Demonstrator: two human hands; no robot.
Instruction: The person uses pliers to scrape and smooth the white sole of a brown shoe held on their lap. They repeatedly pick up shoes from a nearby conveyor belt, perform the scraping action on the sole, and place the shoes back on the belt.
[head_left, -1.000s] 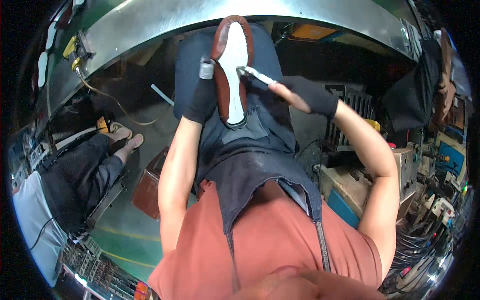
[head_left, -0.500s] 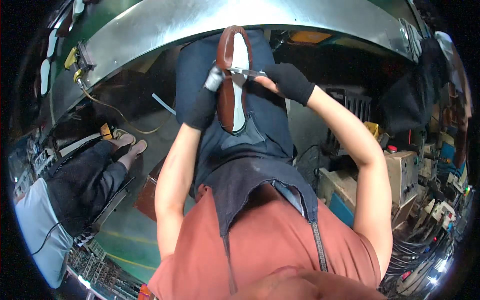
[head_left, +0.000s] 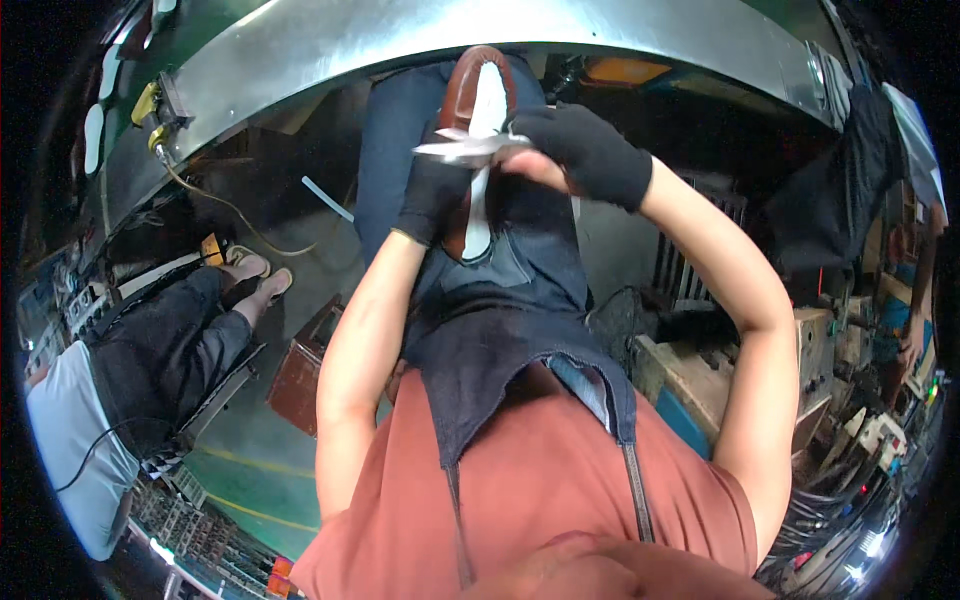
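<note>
You have the brown leather shoe sole up on your lap, its rounded toe toward the curved-looking grey steel bench and its heel toward your body, with a long white underside piece running down its middle. It lies lengthwise over your dark blue trousers, between your two hands.

Your right hand, in a black fingerless glove, comes in from the right with its fingers curled and the thumb laid along the silvery metal hand tool, closed round its grip. The tool lies crosswise over the middle of the shoe, its working end pointing left; it is blurred, so it may be pincers or something like them, and how wide its jaws stand is hard to say. Your left hand, gloved in black too, is at the left edge of the shoe, just beneath the tool's tip; its fingertips are covered, so you cannot tell from here how tightly they close or on what.

The step in hand seems to be tool work at the left edge of the underside. The next move would call for a steady shoe, and left fingertips well clear of the metal tip
</note>
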